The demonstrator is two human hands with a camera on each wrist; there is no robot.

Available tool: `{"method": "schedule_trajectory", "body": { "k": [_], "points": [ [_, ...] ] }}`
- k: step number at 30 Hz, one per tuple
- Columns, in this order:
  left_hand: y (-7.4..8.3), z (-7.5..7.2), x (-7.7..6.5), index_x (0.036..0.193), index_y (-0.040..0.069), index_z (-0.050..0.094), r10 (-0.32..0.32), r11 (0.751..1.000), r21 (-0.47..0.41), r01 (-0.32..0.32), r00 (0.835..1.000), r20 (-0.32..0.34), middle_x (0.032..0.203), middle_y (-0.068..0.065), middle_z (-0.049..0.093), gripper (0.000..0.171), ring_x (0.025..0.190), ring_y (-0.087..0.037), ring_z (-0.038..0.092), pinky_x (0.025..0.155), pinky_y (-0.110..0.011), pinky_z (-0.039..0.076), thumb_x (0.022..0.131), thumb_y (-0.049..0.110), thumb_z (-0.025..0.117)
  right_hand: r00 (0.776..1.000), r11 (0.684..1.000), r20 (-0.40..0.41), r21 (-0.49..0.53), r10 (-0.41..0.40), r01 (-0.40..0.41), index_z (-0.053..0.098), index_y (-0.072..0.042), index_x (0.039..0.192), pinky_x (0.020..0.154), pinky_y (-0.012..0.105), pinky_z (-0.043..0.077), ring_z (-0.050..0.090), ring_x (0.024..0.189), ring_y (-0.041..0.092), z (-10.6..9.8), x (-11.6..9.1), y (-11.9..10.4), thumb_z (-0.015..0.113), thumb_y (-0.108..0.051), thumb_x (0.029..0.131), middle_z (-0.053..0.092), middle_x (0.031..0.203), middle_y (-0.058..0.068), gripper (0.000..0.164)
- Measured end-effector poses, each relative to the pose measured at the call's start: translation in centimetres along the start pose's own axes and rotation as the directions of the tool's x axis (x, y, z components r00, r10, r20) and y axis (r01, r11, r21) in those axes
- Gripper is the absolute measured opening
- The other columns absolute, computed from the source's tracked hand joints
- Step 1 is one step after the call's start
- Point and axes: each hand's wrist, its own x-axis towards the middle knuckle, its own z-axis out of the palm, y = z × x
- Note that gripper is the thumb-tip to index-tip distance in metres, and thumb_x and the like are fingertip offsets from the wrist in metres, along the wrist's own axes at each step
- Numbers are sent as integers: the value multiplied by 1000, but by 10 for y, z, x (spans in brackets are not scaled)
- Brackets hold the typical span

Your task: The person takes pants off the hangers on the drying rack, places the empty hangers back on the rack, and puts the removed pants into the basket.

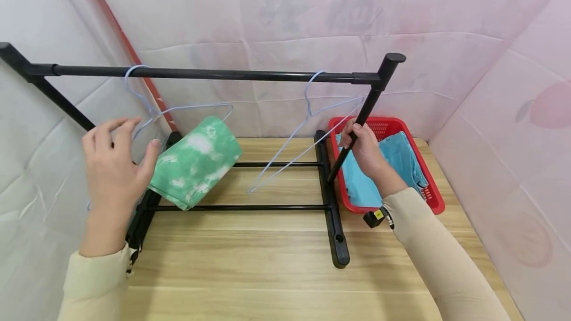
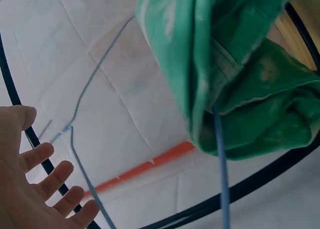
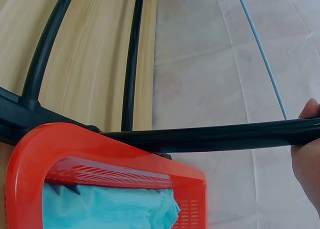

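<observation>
A black clothes rack [image 1: 223, 74] stands on the table, and two light-blue wire hangers hook over its top bar. Over the left hanger [image 1: 196, 106] is draped a green-and-white tie-dyed cloth [image 1: 196, 162], tilted, with the wire passing out of its folds in the left wrist view. My left hand [image 1: 113, 172] is raised beside that hanger, fingers spread and holding nothing. With my right hand [image 1: 368, 155] I grip the rack's right post [image 1: 369, 103] partway up. The right hanger [image 1: 308, 105] hangs bare and swung at an angle, close to that post.
Behind the right post a red plastic basket [image 1: 388, 122] holds folded blue cloth [image 1: 401, 152]. The rack's right foot [image 1: 332, 222] lies on the wood-grain table [image 1: 245, 261]. White printed sheeting [image 1: 267, 9] forms walls at the back and both sides.
</observation>
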Motion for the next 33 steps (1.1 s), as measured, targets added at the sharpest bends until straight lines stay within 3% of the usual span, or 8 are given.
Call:
{"method": "schedule_trajectory", "body": {
  "k": [4, 10, 14, 17, 20, 23, 28, 33],
  "points": [
    [-11, -1, -6, 134, 3, 59, -96, 995, 22, 94, 992, 82, 123, -29, 58, 50, 105, -53, 54, 84, -66, 42, 93, 32, 65, 1000, 1000, 4, -1, -11, 11, 49, -7, 90, 71, 33, 46, 45, 70, 26, 0, 1, 0, 39, -20, 105, 46, 73, 9, 22],
    [-14, -1, -11, 140, 5, 53, -171, 985, 26, 169, 968, 184, 112, -25, 64, 54, 91, -44, 61, 69, -62, 46, 94, 29, 66, 1000, 1000, 0, -7, -12, 12, 49, -7, 91, 72, 35, 46, 47, 71, 24, 1, -1, 0, 40, -20, 106, 47, 74, 9, 22],
    [-11, -1, -10, 146, 6, 47, -248, 966, -4, 259, 929, 275, 108, -18, 69, 59, 84, -35, 63, 69, -53, 45, 97, 33, 62, 1000, 1000, -9, -1, -18, 17, 50, -8, 91, 72, 36, 46, 49, 71, 21, 0, 0, 0, 42, -22, 105, 47, 74, 9, 22],
    [-9, -3, -9, 148, 7, 44, -296, 947, -22, 320, 898, 326, 102, -14, 69, 60, 79, -21, 59, 68, -39, 42, 98, 35, 59, 1000, 1000, -1, 12, -26, 26, 50, -7, 91, 72, 35, 45, 49, 71, 20, 0, 0, 1, 41, -21, 106, 47, 75, 9, 22],
    [-5, -3, -8, 148, 7, 44, -316, 931, -56, 360, 874, 368, 98, -11, 68, 59, 74, -6, 51, 66, -25, 37, 98, 36, 58, 1000, 1000, -4, 12, -28, 28, 50, -7, 92, 73, 36, 45, 49, 72, 20, 0, -1, 1, 41, -20, 106, 48, 75, 9, 22],
    [-2, -3, -7, 147, 6, 46, -316, 916, -101, 388, 855, 411, 97, -10, 66, 57, 73, 1, 47, 64, -18, 36, 99, 35, 58, 1000, 1000, -7, 2, -26, 26, 50, -7, 93, 73, 34, 46, 49, 72, 20, -1, -2, 1, 42, -21, 106, 48, 75, 9, 21],
    [1, -3, -6, 142, 5, 51, -299, 897, -169, 408, 843, 448, 95, -7, 62, 50, 74, -1, 48, 63, -15, 36, 99, 30, 60, 1000, 1000, -7, 2, -26, 26, 49, -8, 94, 73, 32, 46, 49, 72, 21, -1, -3, 1, 43, -21, 106, 48, 76, 9, 19],
    [1, -1, -7, 135, 5, 56, -269, 891, -229, 391, 863, 429, 85, -3, 58, 41, 65, -4, 46, 57, -16, 36, 99, 23, 62, 999, 1000, -27, 1, -29, 29, 49, -8, 92, 71, 33, 46, 48, 71, 22, 0, -4, 1, 44, -22, 106, 47, 74, 9, 21]
  ]
}}
